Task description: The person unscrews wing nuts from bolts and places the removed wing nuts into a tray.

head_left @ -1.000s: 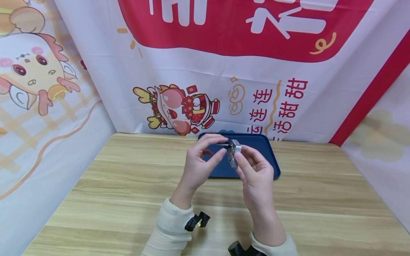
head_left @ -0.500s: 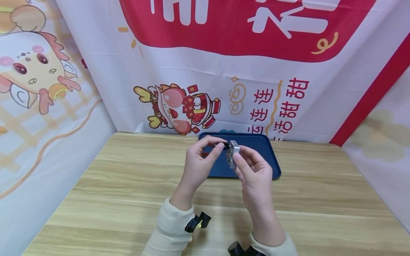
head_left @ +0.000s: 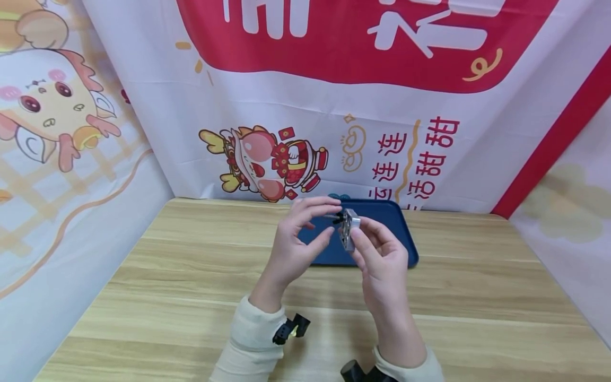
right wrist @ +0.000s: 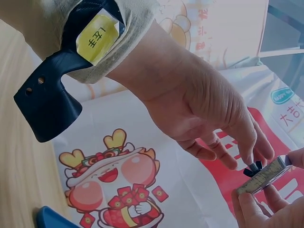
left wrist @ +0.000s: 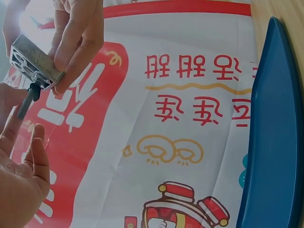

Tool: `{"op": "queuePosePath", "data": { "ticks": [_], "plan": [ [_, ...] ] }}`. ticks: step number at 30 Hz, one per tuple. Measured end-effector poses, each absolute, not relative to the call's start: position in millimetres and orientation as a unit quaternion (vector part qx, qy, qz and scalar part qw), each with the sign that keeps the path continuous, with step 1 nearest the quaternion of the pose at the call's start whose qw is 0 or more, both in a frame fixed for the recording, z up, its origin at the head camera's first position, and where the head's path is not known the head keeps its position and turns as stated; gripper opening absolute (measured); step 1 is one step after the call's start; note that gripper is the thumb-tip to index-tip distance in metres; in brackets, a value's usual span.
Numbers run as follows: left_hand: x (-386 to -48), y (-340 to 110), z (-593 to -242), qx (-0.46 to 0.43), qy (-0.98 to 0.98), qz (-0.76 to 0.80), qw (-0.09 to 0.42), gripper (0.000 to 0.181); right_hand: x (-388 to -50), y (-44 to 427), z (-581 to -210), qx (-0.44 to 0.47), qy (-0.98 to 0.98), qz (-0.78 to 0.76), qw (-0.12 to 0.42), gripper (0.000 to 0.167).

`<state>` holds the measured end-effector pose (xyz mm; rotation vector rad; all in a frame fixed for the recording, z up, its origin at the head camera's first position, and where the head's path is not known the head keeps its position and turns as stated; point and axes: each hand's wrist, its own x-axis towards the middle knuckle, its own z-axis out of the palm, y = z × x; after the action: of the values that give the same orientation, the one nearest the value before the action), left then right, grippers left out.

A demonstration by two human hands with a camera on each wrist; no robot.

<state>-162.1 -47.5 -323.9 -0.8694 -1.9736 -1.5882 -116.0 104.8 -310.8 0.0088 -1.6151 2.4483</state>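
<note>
Grip of the right hand [head_left: 385, 260] is clamped on the metal block [head_left: 350, 231]; beyond the block is the blue tray [head_left: 382, 212], beside it the left hand [head_left: 296, 243], fingers apart near the threaded bolt [left wrist: 27, 105]. Turning the black wing nut [left wrist: 33, 91] seems the step (direction unclear); next calls for pinching.

Head view bright, even; soft faint shadows on tabletop [head_left: 143, 297]. Wrist views dimmer, greyer. Left wrist: white glare, upper left corner. Head-view fine detail slightly soft.

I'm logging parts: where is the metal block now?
In the head view, the metal block is held in the right hand, just right of the left hand.
</note>
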Motion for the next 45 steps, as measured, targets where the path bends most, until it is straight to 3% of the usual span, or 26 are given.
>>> {"op": "queuePosePath", "data": {
  "ticks": [20,45],
  "plan": [
    [-165.4,-44.2,-327.2,-0.316,-0.727,-0.552,0.259,0.032,-116.1,104.7,-310.2,-0.004,-0.545,0.833,0.094,0.015],
    [-160.0,-42.2,-322.5,-0.232,-0.738,-0.608,0.179,0.018,-115.9,101.3,-312.4,-0.001,-0.583,0.805,0.111,0.019]
  ]
}}
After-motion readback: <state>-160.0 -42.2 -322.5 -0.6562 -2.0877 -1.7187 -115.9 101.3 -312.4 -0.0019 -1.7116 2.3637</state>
